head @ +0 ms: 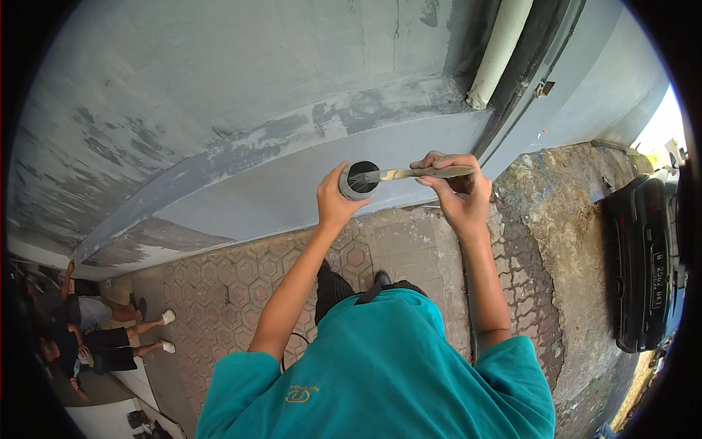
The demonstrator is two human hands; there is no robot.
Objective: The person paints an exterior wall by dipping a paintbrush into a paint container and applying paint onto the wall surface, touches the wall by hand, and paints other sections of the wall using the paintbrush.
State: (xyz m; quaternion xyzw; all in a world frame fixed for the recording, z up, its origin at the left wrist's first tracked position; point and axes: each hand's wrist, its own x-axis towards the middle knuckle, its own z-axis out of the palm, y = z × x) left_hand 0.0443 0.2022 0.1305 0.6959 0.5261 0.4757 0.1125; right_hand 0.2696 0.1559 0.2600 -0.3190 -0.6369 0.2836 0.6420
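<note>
My left hand is closed around a small grey cup-like container whose inside looks dark. In my right hand is a paintbrush, gripped by its handle, with its head at the container's mouth. Whether the bristles touch what is inside cannot be told. Both hands are in front of a wall painted in patchy greys, with a lighter, smoother lower part.
A pale pipe runs down the wall at upper right. Hexagonal paving lies below, with rough ground farther right. A dark car stands at far right. People are at far left.
</note>
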